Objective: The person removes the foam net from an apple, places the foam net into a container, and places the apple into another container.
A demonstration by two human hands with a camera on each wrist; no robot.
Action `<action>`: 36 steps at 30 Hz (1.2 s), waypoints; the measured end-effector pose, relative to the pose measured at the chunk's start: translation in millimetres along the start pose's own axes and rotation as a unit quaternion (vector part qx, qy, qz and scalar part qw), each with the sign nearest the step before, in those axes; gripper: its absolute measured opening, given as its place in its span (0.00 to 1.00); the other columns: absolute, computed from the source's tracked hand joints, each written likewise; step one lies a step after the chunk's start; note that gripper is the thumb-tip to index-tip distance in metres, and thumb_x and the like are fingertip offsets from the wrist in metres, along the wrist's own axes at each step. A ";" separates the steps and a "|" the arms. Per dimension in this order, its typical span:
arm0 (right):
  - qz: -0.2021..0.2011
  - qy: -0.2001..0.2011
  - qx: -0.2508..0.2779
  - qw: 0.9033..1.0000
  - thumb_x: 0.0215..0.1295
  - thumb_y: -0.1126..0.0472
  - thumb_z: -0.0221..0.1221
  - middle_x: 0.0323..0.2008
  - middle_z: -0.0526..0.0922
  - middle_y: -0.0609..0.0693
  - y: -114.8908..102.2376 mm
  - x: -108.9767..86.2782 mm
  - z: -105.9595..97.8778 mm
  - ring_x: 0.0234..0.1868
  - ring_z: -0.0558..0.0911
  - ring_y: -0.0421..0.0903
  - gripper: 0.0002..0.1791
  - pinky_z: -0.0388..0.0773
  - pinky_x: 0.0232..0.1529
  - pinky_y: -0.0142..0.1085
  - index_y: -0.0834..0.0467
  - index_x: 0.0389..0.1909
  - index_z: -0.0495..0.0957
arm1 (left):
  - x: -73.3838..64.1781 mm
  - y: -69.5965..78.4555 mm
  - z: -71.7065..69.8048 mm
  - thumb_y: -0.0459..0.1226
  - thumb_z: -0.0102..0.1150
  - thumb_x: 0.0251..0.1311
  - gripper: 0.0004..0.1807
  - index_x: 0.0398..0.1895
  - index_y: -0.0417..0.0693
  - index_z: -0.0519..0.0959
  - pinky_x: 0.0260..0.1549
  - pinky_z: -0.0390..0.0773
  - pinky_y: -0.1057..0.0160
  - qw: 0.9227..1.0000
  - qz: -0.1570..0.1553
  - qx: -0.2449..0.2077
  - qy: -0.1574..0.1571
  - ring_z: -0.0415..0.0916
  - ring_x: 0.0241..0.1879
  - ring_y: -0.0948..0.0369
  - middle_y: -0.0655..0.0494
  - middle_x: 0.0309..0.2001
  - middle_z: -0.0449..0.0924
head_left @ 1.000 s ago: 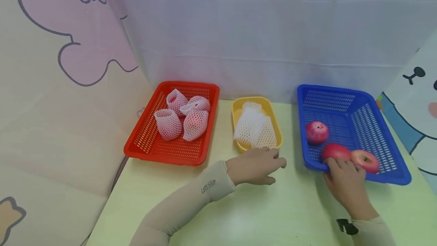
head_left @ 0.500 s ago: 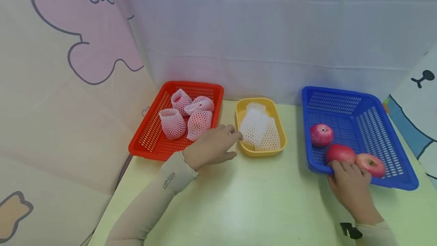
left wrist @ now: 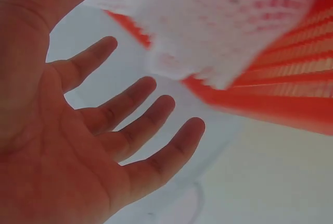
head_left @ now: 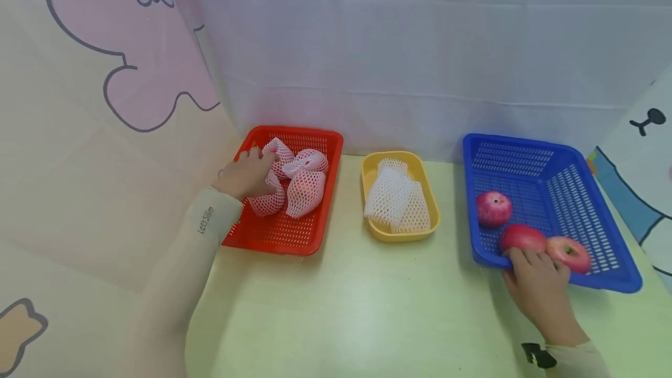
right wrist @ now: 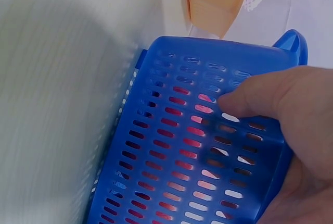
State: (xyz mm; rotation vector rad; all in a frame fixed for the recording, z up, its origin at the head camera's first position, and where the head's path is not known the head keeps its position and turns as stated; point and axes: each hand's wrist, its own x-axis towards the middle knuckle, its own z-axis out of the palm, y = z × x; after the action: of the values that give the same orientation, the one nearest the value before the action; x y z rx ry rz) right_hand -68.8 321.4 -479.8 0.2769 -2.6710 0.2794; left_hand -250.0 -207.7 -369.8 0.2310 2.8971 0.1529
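Note:
My left hand (head_left: 247,174) is over the left side of the red basket (head_left: 278,244), its fingers spread and holding nothing in the left wrist view. Beneath and beside it lie several apples in pinkish-white foam nets; one netted apple (head_left: 305,191) sits to the right, and the hand partly hides others. My right hand (head_left: 541,290) grips the near rim of the blue basket (head_left: 609,214). In the right wrist view its thumb (right wrist: 250,99) presses the slotted outer wall. Inside are three bare red apples: one at the left (head_left: 493,209), two near the hand.
Between the baskets stands a small yellow basket (head_left: 401,237) with several flat white foam nets (head_left: 391,194). All three stand on a pale green table (head_left: 357,308). A white cloth (head_left: 409,63) hangs behind, and printed cloths hang at both sides.
My left hand has moved left from in front of the yellow basket to over the red basket. My right hand stays on the blue basket's rim.

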 end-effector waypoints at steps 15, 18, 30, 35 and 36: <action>0.004 0.007 -0.002 1.000 0.46 0.68 0.64 0.30 0.78 0.59 0.2 -1.8 1.7 0.34 0.73 0.65 0.12 0.64 0.33 0.66 0.60 0.33 0.75 | 38.5 -29.0 40.7 0.45 0.84 0.37 0.65 0.78 0.56 0.51 0.34 0.84 0.46 0.978 -0.100 -0.093 -0.155 0.68 0.52 0.42 0.40 0.63 0.65; 0.002 0.002 -0.004 1.000 0.47 0.68 0.64 0.30 0.77 0.59 -0.2 -0.5 1.0 0.34 0.73 0.65 0.12 0.64 0.34 0.66 0.60 0.34 0.74 | 42.7 -33.2 50.3 0.46 0.84 0.36 0.68 0.79 0.59 0.47 0.29 0.84 0.47 0.978 -0.100 -0.098 -0.157 0.70 0.51 0.42 0.41 0.62 0.67; 0.004 -0.012 -0.007 1.000 0.48 0.68 0.65 0.31 0.78 0.60 -3.5 1.9 -2.3 0.35 0.74 0.65 0.12 0.64 0.34 0.66 0.61 0.34 0.75 | 37.3 -29.5 53.2 0.47 0.85 0.33 0.68 0.79 0.58 0.51 0.33 0.83 0.45 0.986 -0.088 -0.077 -0.115 0.75 0.43 0.45 0.44 0.46 0.75; 0.009 -0.016 -0.007 1.000 0.48 0.68 0.65 0.31 0.77 0.60 -1.4 1.1 -2.2 0.35 0.73 0.65 0.12 0.64 0.35 0.67 0.61 0.34 0.74 | 20.5 -14.5 37.7 0.46 0.85 0.32 0.59 0.72 0.56 0.60 0.45 0.77 0.35 0.996 -0.051 -0.020 -0.074 0.76 0.39 0.47 0.45 0.42 0.77; 0.008 -0.016 -0.007 1.000 0.48 0.68 0.64 0.31 0.77 0.60 -0.7 1.0 -2.0 0.35 0.73 0.65 0.12 0.63 0.35 0.67 0.61 0.34 0.74 | 16.3 -11.0 33.9 0.46 0.85 0.32 0.58 0.71 0.56 0.61 0.45 0.77 0.35 0.997 -0.046 -0.012 -0.067 0.76 0.39 0.47 0.45 0.42 0.77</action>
State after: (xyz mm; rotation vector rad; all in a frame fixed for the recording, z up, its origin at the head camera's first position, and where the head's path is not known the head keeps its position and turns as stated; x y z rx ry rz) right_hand -68.8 321.1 -477.5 0.2565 -2.7078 0.2623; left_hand -259.2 -212.8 -407.5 0.0986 2.7647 0.1501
